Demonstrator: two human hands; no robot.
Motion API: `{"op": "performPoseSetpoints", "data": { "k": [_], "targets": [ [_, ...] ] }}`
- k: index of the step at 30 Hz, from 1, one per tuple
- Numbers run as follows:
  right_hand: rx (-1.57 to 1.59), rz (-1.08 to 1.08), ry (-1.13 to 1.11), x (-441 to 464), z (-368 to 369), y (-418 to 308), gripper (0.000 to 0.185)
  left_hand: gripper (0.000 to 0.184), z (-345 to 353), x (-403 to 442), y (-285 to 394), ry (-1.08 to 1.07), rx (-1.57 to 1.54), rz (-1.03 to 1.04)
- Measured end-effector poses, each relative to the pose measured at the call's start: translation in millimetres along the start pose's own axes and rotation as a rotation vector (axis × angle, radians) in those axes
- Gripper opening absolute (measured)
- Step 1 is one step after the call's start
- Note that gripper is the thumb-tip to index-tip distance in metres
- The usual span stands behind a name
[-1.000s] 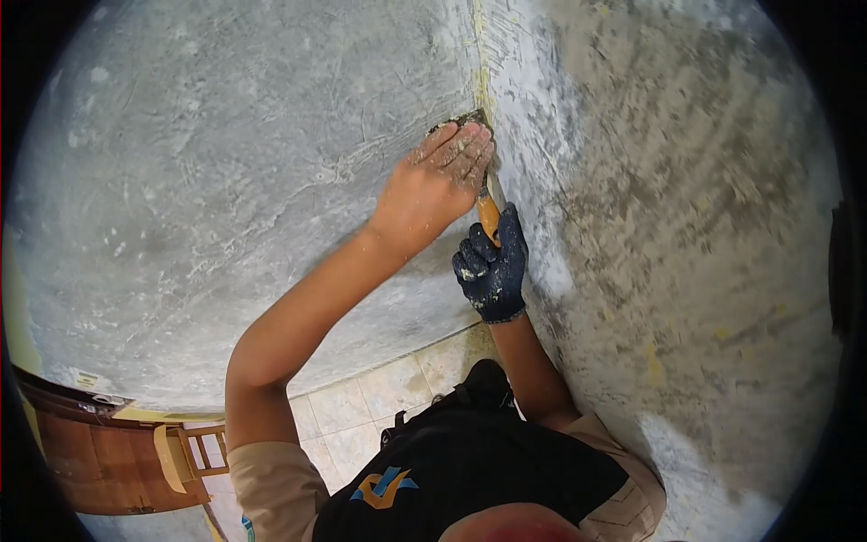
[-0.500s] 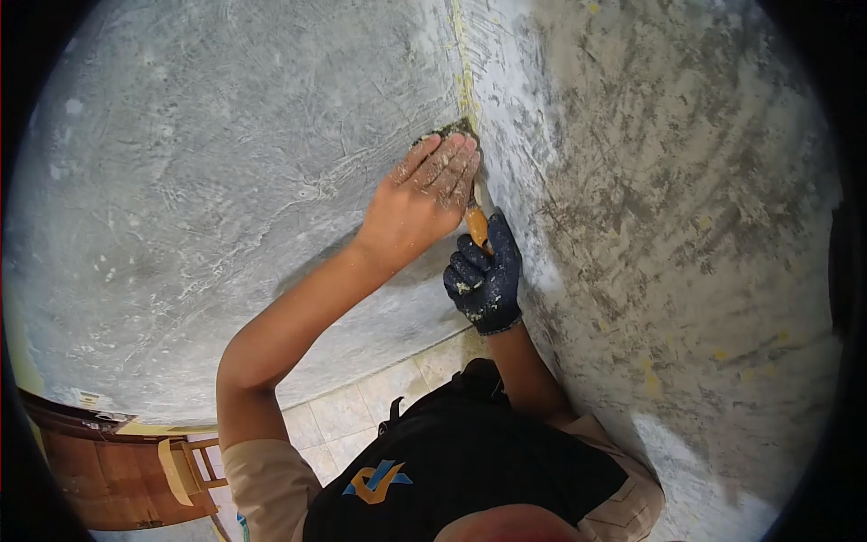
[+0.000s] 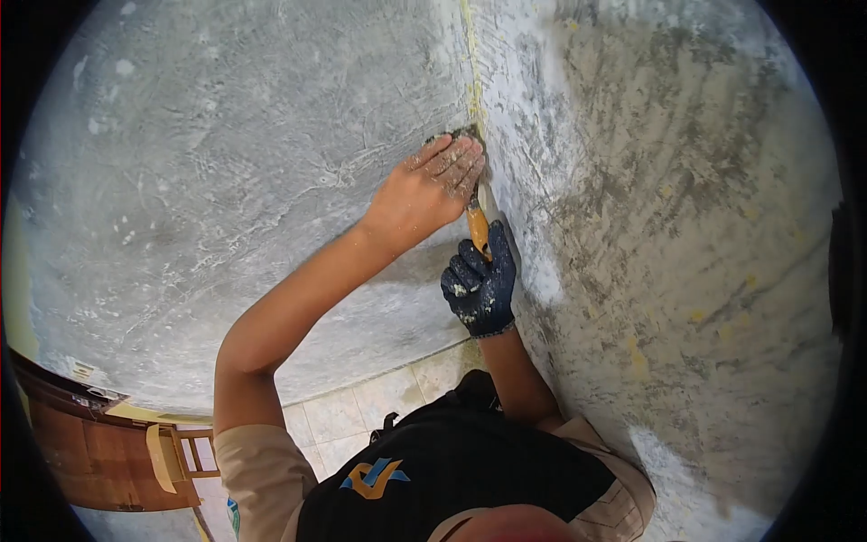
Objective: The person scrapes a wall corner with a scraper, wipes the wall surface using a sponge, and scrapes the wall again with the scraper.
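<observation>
My left hand (image 3: 424, 194) is bare, with pale smears on its outstretched fingers. Those fingers lie flat over the dark blade (image 3: 467, 134) of a scraper at the wall corner; the thumb is hidden. The scraper's orange-brown handle (image 3: 478, 231) points down toward my body. Below my left hand, my right hand (image 3: 480, 287), in a dark glove spotted with pale material, is closed round the handle's lower end. A yellowish line (image 3: 471, 63) runs up the corner above the blade.
A grey, streaked wall (image 3: 226, 163) fills the left, and a blotchy wall (image 3: 668, 226) stands close on the right. Light floor tiles (image 3: 334, 415) show beyond my torso. At lower left are a brown wooden panel (image 3: 108, 461) and wooden furniture (image 3: 165, 459).
Both hands and the scraper have shifted slightly down along the corner. The view has also moved a little. My fingers keep their placement on the blade and handle.
</observation>
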State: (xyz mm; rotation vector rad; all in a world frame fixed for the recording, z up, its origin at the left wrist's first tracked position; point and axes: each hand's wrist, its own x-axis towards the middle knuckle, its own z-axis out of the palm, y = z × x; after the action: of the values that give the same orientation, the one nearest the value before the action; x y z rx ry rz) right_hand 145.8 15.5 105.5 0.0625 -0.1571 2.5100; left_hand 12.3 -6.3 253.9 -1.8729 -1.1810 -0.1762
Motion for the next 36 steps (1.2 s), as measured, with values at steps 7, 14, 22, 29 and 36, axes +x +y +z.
{"op": "performPoseSetpoints", "data": {
  "k": [7,14,22,29,36],
  "targets": [
    [0.077,0.043,0.026,-5,6,4,0.047,0.037,0,1,3,-0.041,-0.002,-0.015],
    [0.075,0.036,-0.100,0,-8,-15,0.037,0.038,5,-1,7,0.002,0.003,0.000],
    [0.003,0.045,0.004,-4,4,-14,0.060,0.040,1,0,5,-0.027,0.002,-0.039],
    [0.016,0.044,-0.025,-3,-3,-12,0.050,0.039,4,-3,3,-0.020,-0.014,-0.013],
    [-0.013,0.054,0.034,-5,5,-12,0.047,0.041,2,-1,-2,0.003,-0.011,-0.015]
  ]
}}
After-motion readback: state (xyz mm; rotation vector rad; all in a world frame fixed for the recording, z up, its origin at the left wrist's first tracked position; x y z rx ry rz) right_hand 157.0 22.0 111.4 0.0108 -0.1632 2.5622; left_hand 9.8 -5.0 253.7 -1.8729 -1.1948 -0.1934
